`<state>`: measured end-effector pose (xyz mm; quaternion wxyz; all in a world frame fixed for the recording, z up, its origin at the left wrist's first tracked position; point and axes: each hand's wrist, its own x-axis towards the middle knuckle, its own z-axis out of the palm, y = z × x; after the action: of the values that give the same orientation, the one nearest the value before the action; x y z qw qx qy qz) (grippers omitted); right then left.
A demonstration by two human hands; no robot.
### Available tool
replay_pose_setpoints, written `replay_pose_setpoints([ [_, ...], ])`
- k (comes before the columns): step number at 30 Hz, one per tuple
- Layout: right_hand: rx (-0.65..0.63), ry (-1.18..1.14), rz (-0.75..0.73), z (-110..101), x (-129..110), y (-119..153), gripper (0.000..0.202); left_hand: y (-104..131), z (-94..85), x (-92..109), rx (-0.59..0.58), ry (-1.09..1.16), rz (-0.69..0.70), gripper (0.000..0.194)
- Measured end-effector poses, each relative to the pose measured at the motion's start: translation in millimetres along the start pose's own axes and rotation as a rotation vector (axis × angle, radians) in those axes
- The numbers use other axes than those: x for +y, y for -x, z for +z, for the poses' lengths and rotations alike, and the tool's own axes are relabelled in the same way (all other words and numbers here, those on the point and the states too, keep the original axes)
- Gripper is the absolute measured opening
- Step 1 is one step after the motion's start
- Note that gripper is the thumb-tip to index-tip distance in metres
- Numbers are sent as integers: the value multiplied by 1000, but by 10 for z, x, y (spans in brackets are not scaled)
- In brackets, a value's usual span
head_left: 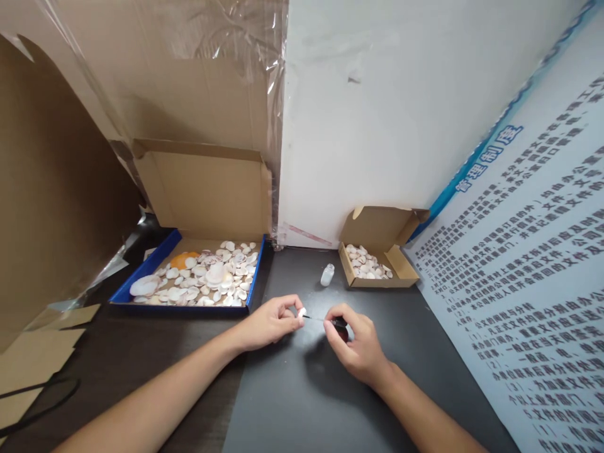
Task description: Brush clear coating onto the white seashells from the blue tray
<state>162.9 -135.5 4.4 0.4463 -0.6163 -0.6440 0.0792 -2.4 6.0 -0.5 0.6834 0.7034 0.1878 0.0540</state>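
Note:
My left hand (272,323) pinches a small white shell (302,313) between thumb and fingertips. In my right hand (356,343) is a thin applicator brush (315,318) with a dark cap, its handle partly hidden by the fingers. The brush's dark tip points left and meets the shell, or comes very close to it; I cannot tell which. Beyond my hands, a small glass bottle (327,275) with whitish contents stands uncapped on the dark mat (283,390).
At the left, an open blue-edged box (177,309) holds many shells (214,275). A smaller cardboard box (382,283) with small shells (365,263) stands at the back right. A white panel (377,126) and a printed poster (528,251) wall in the back and right.

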Motion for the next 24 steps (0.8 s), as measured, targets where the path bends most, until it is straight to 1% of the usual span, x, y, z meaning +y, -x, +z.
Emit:
replay_pose_setpoints([
  [2, 8, -5, -2, 8, 17, -8, 11, 0, 6, -2, 8, 14, 5, 38],
  [6, 71, -3, -26, 5, 55, -33, 13, 6, 24, 11, 18, 26, 3, 37],
  [13, 104, 30, -47, -18, 52, -22, 14, 16, 35, 50, 75, -12, 15, 38],
  [16, 97, 28, -44, -9, 50, -12, 15, 18, 38, 60, 92, -29, 6, 38],
  [21, 82, 39, -13, 33, 79, -27, 14, 12, 45, 60, 89, -11, 39, 40],
  [24, 26, 27, 19, 61, 107, -44, 14, 10, 39, 46, 86, 11, 35, 39],
])
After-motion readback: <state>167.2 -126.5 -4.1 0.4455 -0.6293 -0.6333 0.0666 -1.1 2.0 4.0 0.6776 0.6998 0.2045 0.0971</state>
